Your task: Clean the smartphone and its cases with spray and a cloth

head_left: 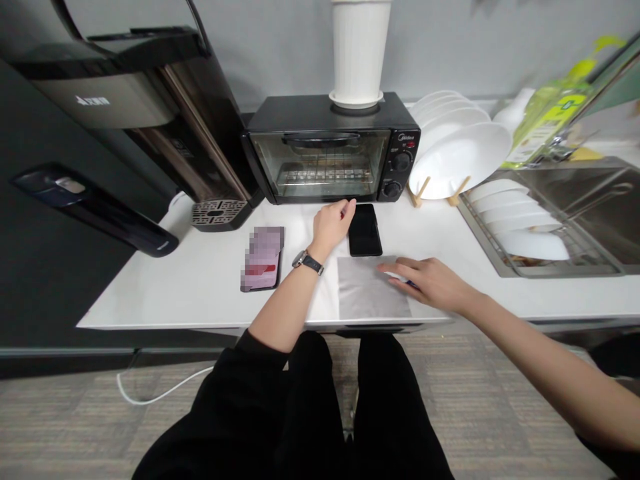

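My left hand (333,223), with a watch (307,262) on its wrist, is curled closed beside the black phone (365,233). A bit of red shows at its fingers; what it holds, if anything, I cannot make out. The phone lies dark on the white counter, in front of the toaster oven. Nearer to me a thin grey cloth (371,297) is spread flat. Over the cloth's right part, my right hand (427,283) has its fingers bent around a small white and dark blue object (399,277), mostly hidden beneath them.
A second phone (263,260) with a lit screen lies left of my forearm. Behind are the toaster oven (325,160) with a white pot (360,53) on top, and a drinks machine (185,120). Plates (460,160) stand in a rack beside the sink (595,200).
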Motion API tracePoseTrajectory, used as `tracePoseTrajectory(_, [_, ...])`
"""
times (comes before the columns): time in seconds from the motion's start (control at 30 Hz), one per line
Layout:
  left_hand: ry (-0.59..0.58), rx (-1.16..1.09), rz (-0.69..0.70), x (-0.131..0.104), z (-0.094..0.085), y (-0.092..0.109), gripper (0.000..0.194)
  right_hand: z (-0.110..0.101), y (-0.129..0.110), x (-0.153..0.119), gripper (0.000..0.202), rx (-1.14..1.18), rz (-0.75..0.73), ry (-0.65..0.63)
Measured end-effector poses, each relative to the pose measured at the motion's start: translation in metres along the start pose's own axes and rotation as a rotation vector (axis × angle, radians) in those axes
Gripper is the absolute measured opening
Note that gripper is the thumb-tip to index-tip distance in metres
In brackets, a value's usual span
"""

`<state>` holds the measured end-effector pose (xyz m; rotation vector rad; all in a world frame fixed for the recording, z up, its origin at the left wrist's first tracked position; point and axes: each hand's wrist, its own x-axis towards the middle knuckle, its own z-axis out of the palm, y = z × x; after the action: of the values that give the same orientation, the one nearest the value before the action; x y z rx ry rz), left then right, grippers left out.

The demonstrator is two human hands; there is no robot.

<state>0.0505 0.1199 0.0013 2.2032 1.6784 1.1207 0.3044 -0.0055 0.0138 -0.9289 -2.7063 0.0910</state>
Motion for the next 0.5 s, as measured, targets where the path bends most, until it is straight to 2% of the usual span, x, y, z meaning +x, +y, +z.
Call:
tracePoseTrajectory(0.37, [-0.012,0.006,-0.001,0.0,0.0,0.0,0.051,0.006,0.003,-0.002,0.037,0.01,0.051,0.024])
tracePoseTrajectory(0.43, [-0.015,0.005,-0.001,0.0,0.0,0.0,0.051,0.003,0.003,-0.003,0.044,0.101,0.105,0.075])
tracePoseTrajectory(0.5, [-0.018,0.004,-0.001,-0.001,0.0,0.0,0.051,-0.004,0.004,-0.003,0.044,0.228,0.163,0.189])
